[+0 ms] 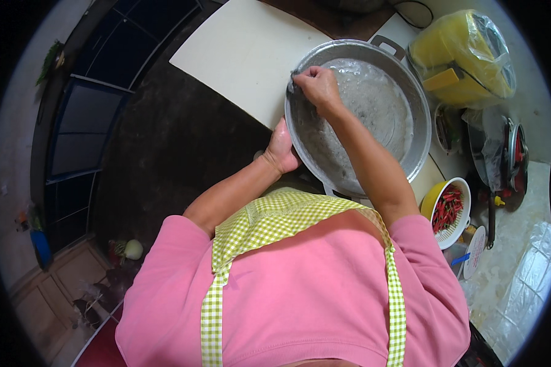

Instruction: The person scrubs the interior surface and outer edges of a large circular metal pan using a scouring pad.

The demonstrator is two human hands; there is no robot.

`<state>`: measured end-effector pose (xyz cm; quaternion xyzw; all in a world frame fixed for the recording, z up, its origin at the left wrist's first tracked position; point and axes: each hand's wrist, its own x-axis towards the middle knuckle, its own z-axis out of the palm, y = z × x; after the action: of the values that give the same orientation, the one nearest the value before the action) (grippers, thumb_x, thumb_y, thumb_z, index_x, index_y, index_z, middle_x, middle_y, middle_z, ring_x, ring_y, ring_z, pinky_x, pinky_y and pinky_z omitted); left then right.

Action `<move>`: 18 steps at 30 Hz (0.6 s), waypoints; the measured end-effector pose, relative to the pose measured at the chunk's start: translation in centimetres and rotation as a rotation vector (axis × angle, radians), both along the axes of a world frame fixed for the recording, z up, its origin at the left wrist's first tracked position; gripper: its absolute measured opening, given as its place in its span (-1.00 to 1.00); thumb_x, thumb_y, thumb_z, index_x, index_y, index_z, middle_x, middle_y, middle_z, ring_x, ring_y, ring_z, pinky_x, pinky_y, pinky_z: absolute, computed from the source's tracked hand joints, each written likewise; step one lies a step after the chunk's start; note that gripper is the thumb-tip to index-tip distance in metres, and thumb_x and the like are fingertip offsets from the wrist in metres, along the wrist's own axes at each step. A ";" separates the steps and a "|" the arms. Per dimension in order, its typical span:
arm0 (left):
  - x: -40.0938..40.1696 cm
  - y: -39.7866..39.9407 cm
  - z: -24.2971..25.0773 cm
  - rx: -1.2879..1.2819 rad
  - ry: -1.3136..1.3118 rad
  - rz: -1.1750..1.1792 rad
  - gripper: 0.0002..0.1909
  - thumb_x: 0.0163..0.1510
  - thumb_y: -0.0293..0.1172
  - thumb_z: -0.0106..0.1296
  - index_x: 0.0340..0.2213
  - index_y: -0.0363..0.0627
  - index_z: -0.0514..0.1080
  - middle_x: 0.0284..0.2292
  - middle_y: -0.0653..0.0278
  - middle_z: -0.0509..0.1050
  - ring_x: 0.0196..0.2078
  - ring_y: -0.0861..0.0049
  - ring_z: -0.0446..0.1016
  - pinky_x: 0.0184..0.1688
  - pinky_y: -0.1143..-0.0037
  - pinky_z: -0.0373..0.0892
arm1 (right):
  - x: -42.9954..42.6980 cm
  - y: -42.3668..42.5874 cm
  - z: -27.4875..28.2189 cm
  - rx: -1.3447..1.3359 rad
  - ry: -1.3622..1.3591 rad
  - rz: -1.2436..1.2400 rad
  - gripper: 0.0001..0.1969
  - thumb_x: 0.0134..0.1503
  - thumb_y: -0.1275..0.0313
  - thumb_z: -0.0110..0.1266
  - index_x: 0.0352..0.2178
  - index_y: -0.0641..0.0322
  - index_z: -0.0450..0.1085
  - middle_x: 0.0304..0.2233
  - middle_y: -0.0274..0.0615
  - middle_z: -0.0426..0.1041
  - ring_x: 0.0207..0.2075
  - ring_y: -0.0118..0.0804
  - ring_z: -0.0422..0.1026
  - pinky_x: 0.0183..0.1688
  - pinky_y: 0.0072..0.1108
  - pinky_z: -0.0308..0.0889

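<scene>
A large round metal pan [420, 114] with side handles stands on a white counter, soapy water across its bottom. My right hand [320, 87] reaches over the pan and pinches a dark grey scouring pad [295, 78] against the inner wall near the left rim. Low on the outer left side, my left hand [283, 146] holds the pan's wall; its fingers are partly hidden beneath or behind the pan.
The white countertop [252, 50] extends left of the pan. A yellow bin [459, 59] in clear plastic stands at upper right. Below it are a plastic-covered pan [484, 147] and a colander [463, 183] holding red chillies [447, 208].
</scene>
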<state>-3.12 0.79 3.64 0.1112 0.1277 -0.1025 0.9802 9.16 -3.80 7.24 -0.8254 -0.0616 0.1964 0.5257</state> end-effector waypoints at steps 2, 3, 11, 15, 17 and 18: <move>0.2 0.1 -1.1 -0.011 0.002 0.001 -0.55 0.18 -0.08 -0.36 -0.05 -0.12 0.25 -0.09 0.27 0.35 -0.05 0.45 0.33 0.03 0.38 0.25 | -0.7 -1.3 -0.8 -0.020 -0.032 0.098 -0.83 -0.21 0.37 0.08 -0.64 0.29 0.39 -0.69 -0.21 0.37 -0.61 -0.42 0.33 -0.52 -0.55 0.25; -0.1 0.3 -1.8 -0.025 0.017 0.009 -0.55 0.18 -0.08 -0.36 -0.06 -0.12 0.25 -0.10 0.27 0.36 -0.06 0.45 0.33 0.03 0.38 0.25 | -1.9 -1.7 -0.6 -0.044 -0.049 0.203 -0.86 -0.19 0.41 0.10 -0.63 0.30 0.38 -0.69 -0.31 0.34 -0.61 -0.51 0.28 -0.55 -0.60 0.21; 0.4 -0.2 -0.5 0.008 0.015 0.004 -0.53 0.16 -0.04 -0.33 -0.05 -0.10 0.25 -0.09 0.27 0.35 -0.05 0.47 0.33 0.03 0.39 0.25 | 0.5 -1.0 -1.3 -0.008 -0.094 0.056 -0.76 -0.24 0.32 0.05 -0.58 0.32 0.43 -0.63 0.01 0.42 -0.55 -0.22 0.43 -0.42 -0.44 0.32; -0.6 0.6 -1.8 -0.017 -0.001 -0.025 -0.52 0.17 -0.03 -0.34 -0.04 -0.11 0.23 -0.08 0.28 0.34 -0.05 0.47 0.32 0.03 0.40 0.25 | -3.8 -3.2 -0.9 -0.087 -0.216 0.434 -0.80 -0.18 0.34 0.08 -0.65 0.29 0.37 -0.70 -0.22 0.34 -0.60 -0.47 0.31 -0.51 -0.61 0.23; -0.8 0.5 -1.7 -0.031 -0.016 -0.054 -0.51 0.17 -0.03 -0.35 -0.03 -0.11 0.23 -0.07 0.28 0.33 -0.04 0.47 0.32 0.03 0.40 0.25 | -3.3 -3.0 -1.3 -0.060 -0.145 0.409 -0.80 -0.18 0.33 0.07 -0.64 0.29 0.38 -0.70 -0.18 0.35 -0.60 -0.44 0.32 -0.50 -0.60 0.24; -0.4 0.1 -1.4 -0.012 0.009 -0.028 -0.51 0.17 -0.02 -0.35 -0.03 -0.11 0.22 -0.07 0.28 0.33 -0.04 0.47 0.32 0.03 0.40 0.26 | -2.5 -2.4 -1.4 -0.065 -0.245 0.312 -0.80 -0.18 0.34 0.07 -0.63 0.30 0.38 -0.70 -0.17 0.36 -0.60 -0.44 0.33 -0.50 -0.59 0.25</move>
<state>-3.55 0.93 2.29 0.1068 0.1300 -0.1174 0.9787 6.63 -6.20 5.85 -0.8401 -0.2458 0.1755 0.4506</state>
